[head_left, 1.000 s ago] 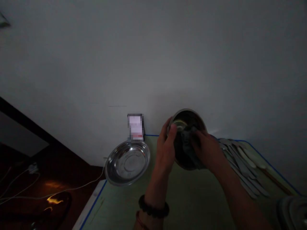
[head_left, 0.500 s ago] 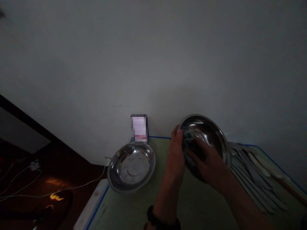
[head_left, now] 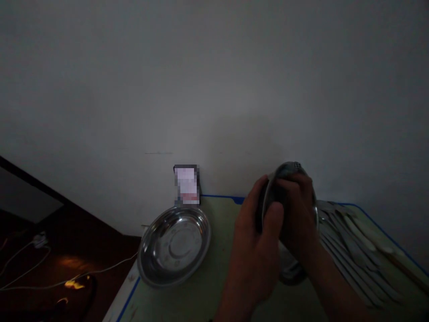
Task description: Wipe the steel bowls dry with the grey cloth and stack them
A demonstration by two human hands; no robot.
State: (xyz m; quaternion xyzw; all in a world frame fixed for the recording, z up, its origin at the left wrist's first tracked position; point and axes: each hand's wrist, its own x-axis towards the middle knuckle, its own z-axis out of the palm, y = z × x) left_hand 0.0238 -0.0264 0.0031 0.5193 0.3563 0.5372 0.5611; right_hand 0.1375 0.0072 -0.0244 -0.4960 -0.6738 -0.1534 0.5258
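Observation:
My left hand (head_left: 256, 243) grips the left rim of a steel bowl (head_left: 288, 171) held upright above the green table (head_left: 208, 295). Inside that bowl, my right hand (head_left: 298, 214) is closed, pressing against the inner surface; a dark cloth seen earlier is hidden now. The light is dim and both hands cover most of the bowl. A second steel bowl (head_left: 174, 243) lies on the table to the left, apart from my hands.
A row of several spoons and cutlery pieces (head_left: 351, 246) lies on the right of the table. A small blurred card (head_left: 187, 184) leans on the white wall. The table's left edge has blue tape (head_left: 125, 297); a cable (head_left: 67, 279) runs over the dark floor.
The held bowl has turned from facing me to edge-on, and my left hand has shifted over its rim. My right hand now covers the inside. The view has drifted slightly.

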